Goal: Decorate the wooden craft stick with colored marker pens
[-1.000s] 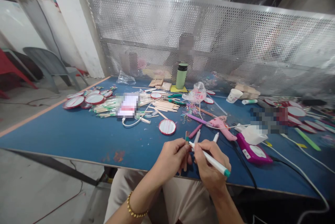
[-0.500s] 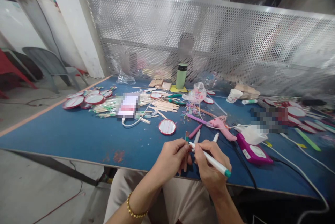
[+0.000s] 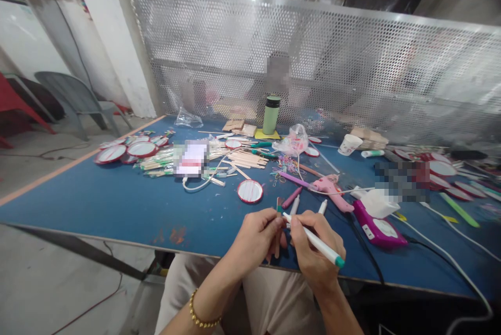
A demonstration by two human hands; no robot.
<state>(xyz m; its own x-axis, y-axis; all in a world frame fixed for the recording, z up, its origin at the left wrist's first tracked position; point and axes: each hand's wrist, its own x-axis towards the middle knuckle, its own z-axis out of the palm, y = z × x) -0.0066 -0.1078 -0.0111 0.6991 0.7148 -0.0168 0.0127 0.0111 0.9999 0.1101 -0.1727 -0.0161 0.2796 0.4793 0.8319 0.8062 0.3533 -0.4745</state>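
At the table's front edge, my left hand [image 3: 258, 236] is closed around a wooden craft stick [image 3: 278, 205] held upright, its upper part coloured green. My right hand [image 3: 319, 243] grips a white marker pen [image 3: 319, 243] with a green end, its tip against or very near the stick. Just beyond my hands lie a pink marker [image 3: 291, 198] and two white markers, one of them [image 3: 323, 206] by my right fingers. A round white disc with a red rim [image 3: 250, 191] lies flat ahead of my left hand. My fingers hide the lower part of the stick.
A pink glue gun [image 3: 332, 191] and a magenta power strip [image 3: 379, 225] with trailing cables lie to the right. Farther back are a green bottle [image 3: 271, 116], a paper cup [image 3: 349, 144], loose sticks [image 3: 247, 158] and a phone [image 3: 191, 158]. A perforated metal screen [image 3: 219, 48] stands behind.
Both hands keep almost the same pose, with the marker still at the stick. Only a very slight shift of the view shows.
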